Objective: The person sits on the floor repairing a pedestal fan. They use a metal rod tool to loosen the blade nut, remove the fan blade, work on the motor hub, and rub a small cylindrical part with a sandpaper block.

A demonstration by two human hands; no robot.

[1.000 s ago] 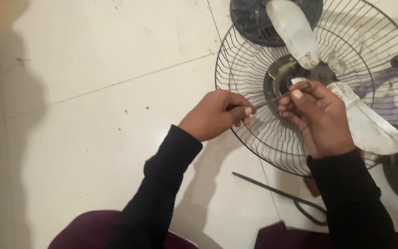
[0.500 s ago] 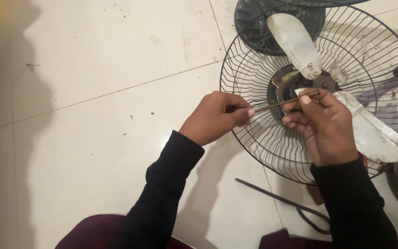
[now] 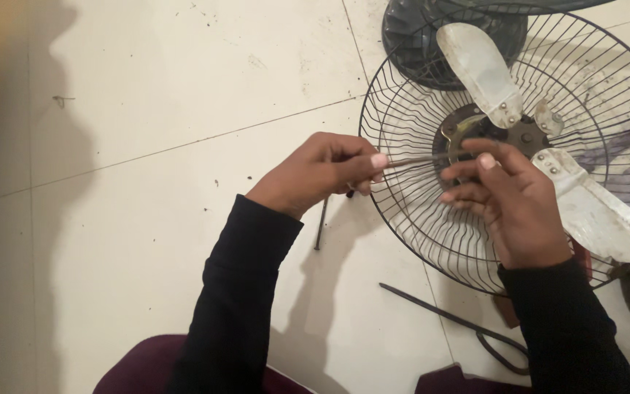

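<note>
1. Wire fan guard [image 3: 402, 124], round and dark, lies flat on the pale tiled floor [image 3: 184, 95]. Inside its bowl: the fan hub [image 3: 523, 135] with two pale metal blades, one blade [image 3: 479, 69] pointing up-frame, the other blade [image 3: 596, 215] running out to the right.
2. Dark ribbed round part [image 3: 410, 36] sits on the floor under the guard's upper edge; what it is I cannot tell.
3. Left hand [image 3: 315, 171]: curled closed, thumb and fingers pinching the near end of a thin metal rod [image 3: 421, 159]. Hand hangs just outside the guard's rim.
4. The rod runs level from the left hand across the guard wires toward the hub.
5. Right hand [image 3: 512, 201]: over the guard, fingers half bent and drawn together around the rod's far end, close by the hub. Forefinger lies extended along the top. Exact grip hidden behind the fingers.
6. Both arms in black sleeves.
7. A second slim rod [image 3: 320, 226] lies on the floor below the left hand, apart from it.
8. A long dark tool with a looped end [image 3: 468, 325] lies on the floor near the right forearm, untouched.
</note>
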